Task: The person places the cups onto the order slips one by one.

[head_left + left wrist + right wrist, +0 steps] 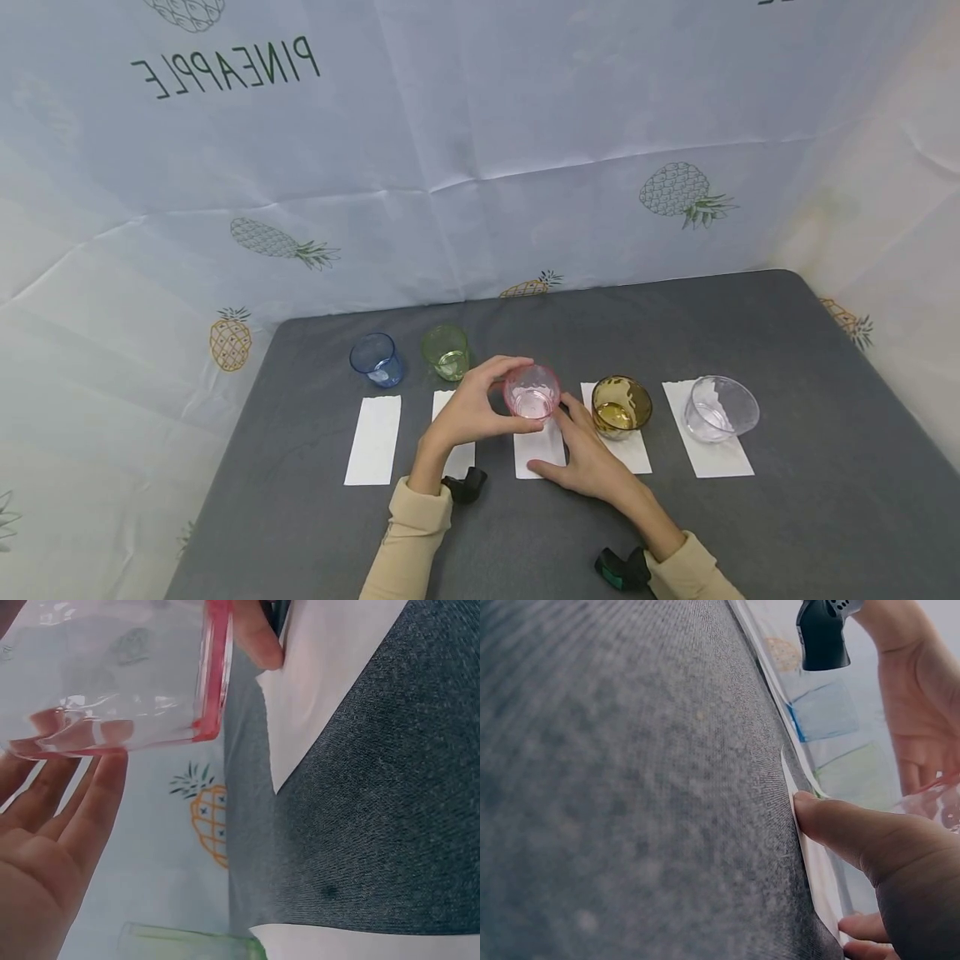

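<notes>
Pink glass (532, 393) in hand (468, 414), table edge (637, 287) beyond

Mirrored "PINEAPPLE" (227, 68) on the pale fabric backdrop (480, 108)

left hand (480, 408) raised above the right hand (588, 460), fingers and thumb bowed toward each other in a c-shaped grip. right hand lower, fingers reaching forward, thumb spread away to the left. left forearm (408, 533) and right forearm (693, 575) converge toward the hands, wrists apart, uncrossed.
</notes>
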Demonstrator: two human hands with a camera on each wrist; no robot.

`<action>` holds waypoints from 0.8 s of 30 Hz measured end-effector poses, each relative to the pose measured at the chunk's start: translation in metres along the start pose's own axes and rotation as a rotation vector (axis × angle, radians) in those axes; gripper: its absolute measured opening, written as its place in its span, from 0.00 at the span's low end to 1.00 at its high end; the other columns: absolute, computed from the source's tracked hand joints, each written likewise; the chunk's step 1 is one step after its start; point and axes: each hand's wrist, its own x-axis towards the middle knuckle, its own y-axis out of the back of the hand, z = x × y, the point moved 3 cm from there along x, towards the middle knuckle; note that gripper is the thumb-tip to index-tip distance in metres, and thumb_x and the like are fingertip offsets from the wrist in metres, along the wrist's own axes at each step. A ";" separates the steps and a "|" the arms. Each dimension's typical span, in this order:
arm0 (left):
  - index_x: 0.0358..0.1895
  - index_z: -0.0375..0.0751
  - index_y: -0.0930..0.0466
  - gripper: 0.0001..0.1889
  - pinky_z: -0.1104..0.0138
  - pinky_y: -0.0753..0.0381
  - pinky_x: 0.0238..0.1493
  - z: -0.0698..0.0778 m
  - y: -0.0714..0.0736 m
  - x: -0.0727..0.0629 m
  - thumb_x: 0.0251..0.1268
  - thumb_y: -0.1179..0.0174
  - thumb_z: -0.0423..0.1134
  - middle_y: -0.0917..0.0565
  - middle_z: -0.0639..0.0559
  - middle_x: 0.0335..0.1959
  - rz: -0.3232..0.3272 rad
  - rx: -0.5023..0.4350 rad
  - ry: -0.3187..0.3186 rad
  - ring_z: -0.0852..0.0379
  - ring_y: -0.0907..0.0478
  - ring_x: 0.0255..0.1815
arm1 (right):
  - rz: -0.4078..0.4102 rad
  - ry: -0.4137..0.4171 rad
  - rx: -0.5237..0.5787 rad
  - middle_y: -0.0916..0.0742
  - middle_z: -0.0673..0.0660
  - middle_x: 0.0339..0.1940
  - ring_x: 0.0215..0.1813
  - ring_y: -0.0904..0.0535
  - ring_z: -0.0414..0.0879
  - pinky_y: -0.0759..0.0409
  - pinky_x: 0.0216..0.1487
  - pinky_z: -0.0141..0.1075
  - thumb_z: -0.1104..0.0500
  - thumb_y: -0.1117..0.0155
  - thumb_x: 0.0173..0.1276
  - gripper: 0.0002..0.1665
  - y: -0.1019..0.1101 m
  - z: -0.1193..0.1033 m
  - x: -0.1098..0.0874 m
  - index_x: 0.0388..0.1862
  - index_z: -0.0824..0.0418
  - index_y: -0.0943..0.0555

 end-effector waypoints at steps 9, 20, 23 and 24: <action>0.68 0.43 0.26 0.40 0.60 0.23 0.71 -0.003 -0.003 -0.003 0.48 0.19 0.40 0.21 0.49 0.62 -0.084 0.009 0.033 0.54 0.21 0.64 | 0.017 0.011 -0.001 0.31 0.73 0.74 0.76 0.37 0.69 0.31 0.70 0.68 0.51 0.18 0.55 0.52 -0.001 -0.001 0.000 0.74 0.68 0.31; 0.67 0.42 0.27 0.40 0.53 0.23 0.71 -0.007 -0.004 -0.003 0.49 0.19 0.41 0.21 0.45 0.63 -0.099 0.017 0.050 0.51 0.22 0.64 | 0.012 -0.024 0.017 0.31 0.71 0.74 0.76 0.36 0.68 0.32 0.71 0.68 0.48 0.18 0.55 0.53 -0.001 0.000 0.001 0.75 0.65 0.31; 0.67 0.41 0.27 0.39 0.52 0.22 0.71 -0.008 -0.005 -0.003 0.48 0.19 0.42 0.21 0.44 0.63 -0.100 0.019 0.051 0.51 0.22 0.63 | 0.010 -0.033 0.019 0.31 0.71 0.75 0.76 0.36 0.69 0.32 0.71 0.68 0.48 0.18 0.55 0.54 -0.001 0.000 0.000 0.75 0.64 0.32; 0.67 0.42 0.26 0.39 0.52 0.22 0.71 -0.008 -0.005 -0.003 0.48 0.19 0.42 0.21 0.44 0.62 -0.101 0.018 0.053 0.51 0.22 0.63 | 0.010 -0.032 0.019 0.31 0.71 0.75 0.76 0.36 0.69 0.32 0.71 0.68 0.48 0.18 0.55 0.54 -0.001 0.001 0.000 0.76 0.65 0.32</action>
